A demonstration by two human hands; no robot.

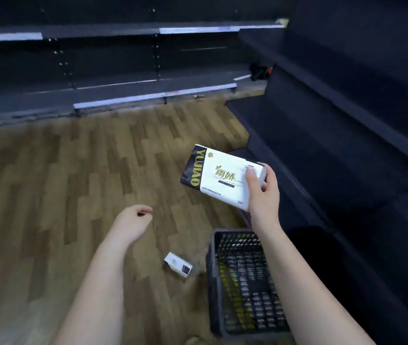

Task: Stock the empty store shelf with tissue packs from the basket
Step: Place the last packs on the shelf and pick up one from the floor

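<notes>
The white plastic-wrapped tissue pack with a black and gold end band [219, 176] is held in the air by the right hand [262, 192], thumb on its printed face and fingers curled round its near end. That is a grip on one end only, so the far, banded end hangs unsupported; the soft wrap could slip or the pack could tip out on the way to the dark metal store shelf [334, 150] just beyond the hand. The left hand [133, 221] hangs apart, fingers loosely curled, holding nothing and giving no support. Below the right forearm stands the black perforated plastic basket [242, 282]. A second small white tissue pack [178, 265] lies on the wood-pattern floor [73, 183] beside the basket, between the arms, and could be stepped on or overlooked.
</notes>
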